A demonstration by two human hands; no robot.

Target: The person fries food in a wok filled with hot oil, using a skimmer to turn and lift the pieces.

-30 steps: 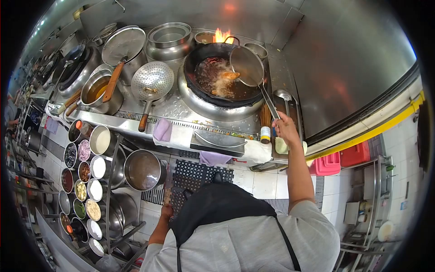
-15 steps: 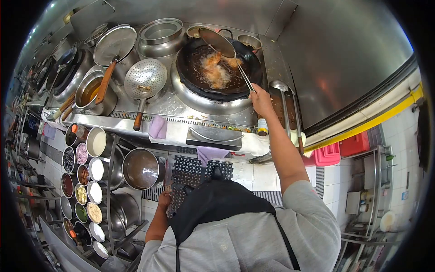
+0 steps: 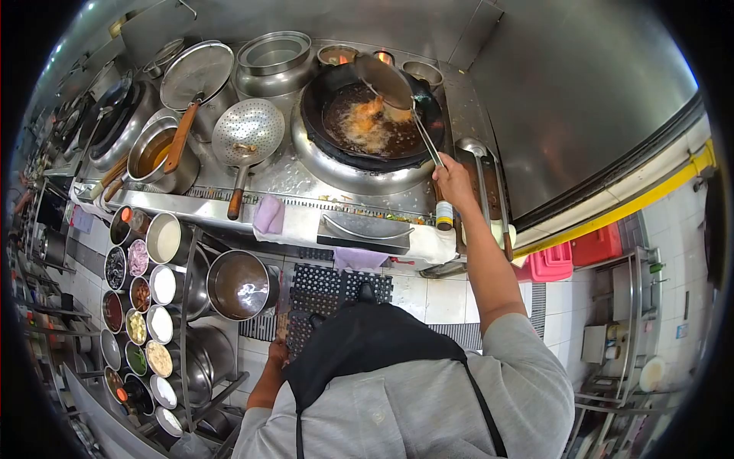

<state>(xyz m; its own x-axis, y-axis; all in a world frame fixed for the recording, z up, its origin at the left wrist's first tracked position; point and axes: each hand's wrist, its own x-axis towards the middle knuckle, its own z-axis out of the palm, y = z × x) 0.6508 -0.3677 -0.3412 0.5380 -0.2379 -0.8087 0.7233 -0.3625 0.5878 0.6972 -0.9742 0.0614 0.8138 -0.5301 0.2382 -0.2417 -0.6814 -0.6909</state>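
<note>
My right hand (image 3: 454,184) is closed around the metal handle of a round, dark skimmer (image 3: 384,82). The skimmer's disc is tilted over the far side of a black wok (image 3: 315,136). Inside, golden-brown pieces of food (image 3: 369,122) fry in dark, bubbling oil. Just under my right hand, a small bottle with a white and yellow label (image 3: 444,214) stands on the stove edge. Low at my left side hangs my left hand (image 3: 277,353), close to the apron; its fingers are too small and partly hidden to read.
A perforated ladle (image 3: 248,131) lies left of the wok, beside a pot of amber liquid (image 3: 147,153). Ladles (image 3: 478,153) rest at the right. Several ingredient tins (image 3: 163,285) fill a rack at lower left, next to a big pot (image 3: 238,285). Flames show behind the wok.
My right hand has moved slightly right and toward me. The skimmer has shifted right and its disc is more steeply tilted. My left hand has dropped a little.
</note>
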